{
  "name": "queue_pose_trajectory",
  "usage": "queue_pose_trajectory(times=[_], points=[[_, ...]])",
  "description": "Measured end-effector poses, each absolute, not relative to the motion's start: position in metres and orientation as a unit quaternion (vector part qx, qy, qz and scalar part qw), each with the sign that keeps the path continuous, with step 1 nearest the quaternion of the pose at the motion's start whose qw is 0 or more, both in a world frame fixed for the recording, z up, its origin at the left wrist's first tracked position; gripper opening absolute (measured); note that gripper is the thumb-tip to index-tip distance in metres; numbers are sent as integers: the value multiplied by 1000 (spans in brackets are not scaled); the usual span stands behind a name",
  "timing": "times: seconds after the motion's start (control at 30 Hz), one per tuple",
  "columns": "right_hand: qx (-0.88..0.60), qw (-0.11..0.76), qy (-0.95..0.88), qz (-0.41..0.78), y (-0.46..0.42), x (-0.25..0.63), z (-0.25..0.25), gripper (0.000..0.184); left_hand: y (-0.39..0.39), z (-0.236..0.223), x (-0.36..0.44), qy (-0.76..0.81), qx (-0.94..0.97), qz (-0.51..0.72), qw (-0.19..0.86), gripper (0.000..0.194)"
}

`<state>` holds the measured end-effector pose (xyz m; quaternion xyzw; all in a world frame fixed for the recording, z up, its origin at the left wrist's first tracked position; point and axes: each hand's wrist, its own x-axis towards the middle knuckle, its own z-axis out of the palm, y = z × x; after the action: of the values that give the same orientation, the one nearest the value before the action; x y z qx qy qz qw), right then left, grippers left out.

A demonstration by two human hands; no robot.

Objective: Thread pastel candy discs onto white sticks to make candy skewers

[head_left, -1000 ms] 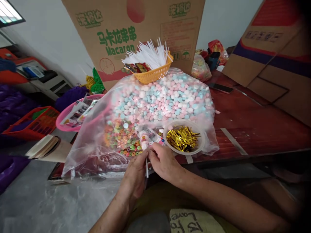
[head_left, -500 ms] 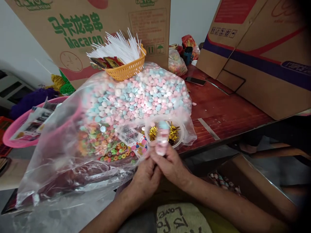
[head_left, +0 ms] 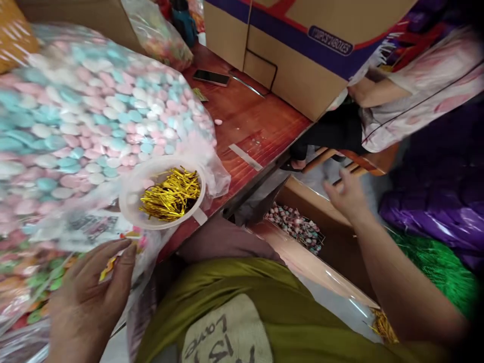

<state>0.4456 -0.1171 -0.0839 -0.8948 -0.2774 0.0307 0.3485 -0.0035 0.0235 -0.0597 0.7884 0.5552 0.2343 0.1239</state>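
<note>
My left hand (head_left: 93, 290) is at the lower left, thumb and forefinger pressed together. A bit of yellow and white print shows in the gap of its fingers; whether they grip it I cannot tell. Just past the fingertips lies a printed plastic packet (head_left: 91, 224). A white round bowl (head_left: 126, 196) of gold twist ties (head_left: 174, 194) stands beyond that hand. Out to the right, my right hand (head_left: 348, 196) is blurred, fingers spread, holding nothing. It is above the far side of an open cardboard box (head_left: 344, 252) with many pink and blue candy sticks (head_left: 295, 227) inside.
A clear bag of pastel candies (head_left: 113, 116) covers the left of the red table (head_left: 242, 118). A phone (head_left: 210, 77) lies near a large carton (head_left: 295, 75). Another person (head_left: 423, 96) sits at the right, by purple bags (head_left: 431, 212) and green tinsel (head_left: 438, 267).
The view has swung right and down. My hands, together on a pastel candy stick before, are now apart; my right hand moved right over the box and the stick is out of both hands.
</note>
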Motion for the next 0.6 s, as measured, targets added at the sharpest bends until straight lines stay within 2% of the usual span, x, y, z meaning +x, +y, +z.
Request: queue_pose_trajectory(times=[0.07, 0.13, 0.2, 0.3, 0.4, 0.5, 0.6], points=[[-836, 383, -392, 24, -75, 426, -53, 39, 25, -66, -2, 519, 817, 238, 78, 29], [-742, 383, -541, 102, -29, 396, -26, 35, 23, -71, 0, 500, 834, 227, 46, 27], [-690, 311, -620, 206, 12, 362, -13, 33, 19, -74, 0, 494, 845, 203, 13, 26], [-662, 221, -620, 357, 53, 321, -17, 38, 14, -79, -4, 489, 851, 191, -29, 23], [-658, 161, -593, 436, 69, 296, -28, 31, 15, -84, -13, 481, 847, 223, -45, 17], [-670, 122, -613, 401, 68, 281, -25, 31, 22, -95, -24, 448, 860, 233, -71, 15], [-693, 139, -652, 275, 68, 273, -16, 37, 35, -116, -31, 392, 880, 247, -105, 19]])
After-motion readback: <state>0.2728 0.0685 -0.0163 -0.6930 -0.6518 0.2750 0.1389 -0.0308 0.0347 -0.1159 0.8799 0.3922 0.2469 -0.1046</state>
